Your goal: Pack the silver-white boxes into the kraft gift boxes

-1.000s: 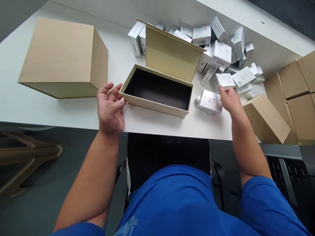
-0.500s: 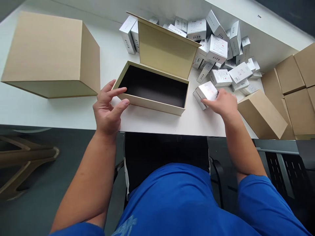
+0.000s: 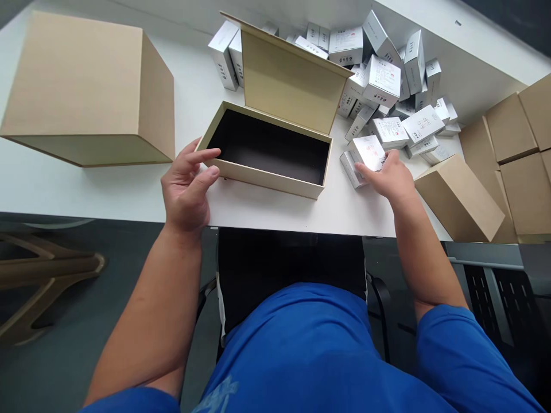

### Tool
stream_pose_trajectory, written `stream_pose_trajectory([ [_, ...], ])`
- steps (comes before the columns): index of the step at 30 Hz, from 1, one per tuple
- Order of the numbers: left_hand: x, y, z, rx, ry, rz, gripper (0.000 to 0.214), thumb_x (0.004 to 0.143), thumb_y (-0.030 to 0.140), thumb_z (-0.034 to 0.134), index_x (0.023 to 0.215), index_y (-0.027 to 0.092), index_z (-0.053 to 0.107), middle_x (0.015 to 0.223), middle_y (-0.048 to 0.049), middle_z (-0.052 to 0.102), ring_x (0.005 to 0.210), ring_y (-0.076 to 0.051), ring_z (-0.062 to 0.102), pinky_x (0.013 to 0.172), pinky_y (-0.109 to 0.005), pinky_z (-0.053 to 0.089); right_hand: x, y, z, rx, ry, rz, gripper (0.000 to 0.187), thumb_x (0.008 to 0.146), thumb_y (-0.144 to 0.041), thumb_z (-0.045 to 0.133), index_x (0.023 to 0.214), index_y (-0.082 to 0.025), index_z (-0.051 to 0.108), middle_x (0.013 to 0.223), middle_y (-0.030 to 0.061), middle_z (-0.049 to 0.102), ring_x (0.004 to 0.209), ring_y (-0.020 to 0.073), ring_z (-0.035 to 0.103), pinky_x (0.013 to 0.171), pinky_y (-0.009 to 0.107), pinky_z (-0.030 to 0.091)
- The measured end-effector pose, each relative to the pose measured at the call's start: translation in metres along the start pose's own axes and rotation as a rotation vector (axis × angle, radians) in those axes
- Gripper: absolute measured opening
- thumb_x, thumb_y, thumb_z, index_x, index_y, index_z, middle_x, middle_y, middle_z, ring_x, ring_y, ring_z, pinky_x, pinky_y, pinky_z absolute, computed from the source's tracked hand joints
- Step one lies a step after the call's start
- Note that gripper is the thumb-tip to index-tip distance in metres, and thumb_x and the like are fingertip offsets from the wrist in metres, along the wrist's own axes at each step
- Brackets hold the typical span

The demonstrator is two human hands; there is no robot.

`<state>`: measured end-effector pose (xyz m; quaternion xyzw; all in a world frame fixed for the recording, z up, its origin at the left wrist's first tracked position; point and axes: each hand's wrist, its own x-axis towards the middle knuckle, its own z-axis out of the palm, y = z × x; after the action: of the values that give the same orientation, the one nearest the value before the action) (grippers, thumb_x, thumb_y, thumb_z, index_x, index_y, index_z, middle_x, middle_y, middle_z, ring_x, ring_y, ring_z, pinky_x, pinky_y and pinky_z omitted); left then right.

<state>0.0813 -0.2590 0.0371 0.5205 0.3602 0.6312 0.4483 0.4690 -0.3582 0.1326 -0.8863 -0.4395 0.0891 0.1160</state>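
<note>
A long tan gift box (image 3: 267,175) with a dark inside stands in front of me, its lid (image 3: 293,80) raised at the back. My left hand (image 3: 186,186) is at the box's left end, fingers apart, with the index finger over the front left corner. My right hand (image 3: 390,175) grips a small white box (image 3: 367,152) between thumb and fingers. That box is lifted slightly and tilted over another small white box (image 3: 352,171) lying on the table. Part of the held box is hidden behind my fingers.
Several small white boxes (image 3: 382,80) lie heaped along the back wall. A large tan box (image 3: 77,74) stands at the left. Tan boxes (image 3: 527,189) are stacked at the right, with another tan box (image 3: 460,198) tilted near my right wrist. The table's front edge (image 3: 267,228) runs close by.
The small white box in my right hand has risen and shifted slightly, showing a second white box beneath it. My left hand has barely moved at the gift box.
</note>
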Motion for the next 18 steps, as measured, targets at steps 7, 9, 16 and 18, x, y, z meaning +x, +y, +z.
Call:
stream_pose_trajectory([
  [7,0.001,-0.001,0.001,-0.014,0.038,-0.041,0.041,0.063,0.044,0.098,0.097,0.023,0.086,0.134,-0.0073,0.078,0.146,-0.033,0.056,0.132,-0.050,0.034,-0.012,-0.028,0.000,-0.002,-0.109,-0.002,0.079,0.069,-0.064,0.081,0.126,-0.023,0.045,0.128,0.0199,0.067,0.112,0.0408,0.065,0.088,0.052,0.055],
  [9,0.001,-0.003,0.000,-0.038,0.049,-0.040,0.038,0.064,0.036,0.095,0.099,0.021,0.087,0.132,-0.0091,0.078,0.145,-0.034,0.058,0.131,-0.050,0.034,-0.017,-0.031,0.000,-0.010,-0.134,-0.041,0.076,0.068,-0.056,0.081,0.126,-0.024,0.044,0.127,0.0175,0.067,0.110,0.0383,0.065,0.085,0.049,0.055],
  [16,0.002,-0.005,0.001,-0.058,0.070,-0.041,0.035,0.062,0.026,0.088,0.097,0.024,0.089,0.126,-0.0073,0.081,0.146,-0.035,0.058,0.133,-0.052,0.032,-0.026,-0.007,-0.002,0.141,-0.100,-0.105,0.080,0.064,-0.056,0.081,0.127,-0.026,0.042,0.127,0.0128,0.066,0.112,0.0351,0.065,0.088,0.047,0.055],
  [18,0.002,-0.005,0.001,-0.008,0.050,-0.034,0.036,0.066,0.031,0.087,0.101,0.023,0.087,0.125,-0.0083,0.080,0.144,-0.034,0.059,0.133,-0.053,0.034,-0.028,-0.003,-0.005,0.240,-0.022,-0.138,0.085,0.066,-0.060,0.081,0.132,-0.025,0.040,0.131,0.0145,0.064,0.118,0.0350,0.064,0.093,0.048,0.055],
])
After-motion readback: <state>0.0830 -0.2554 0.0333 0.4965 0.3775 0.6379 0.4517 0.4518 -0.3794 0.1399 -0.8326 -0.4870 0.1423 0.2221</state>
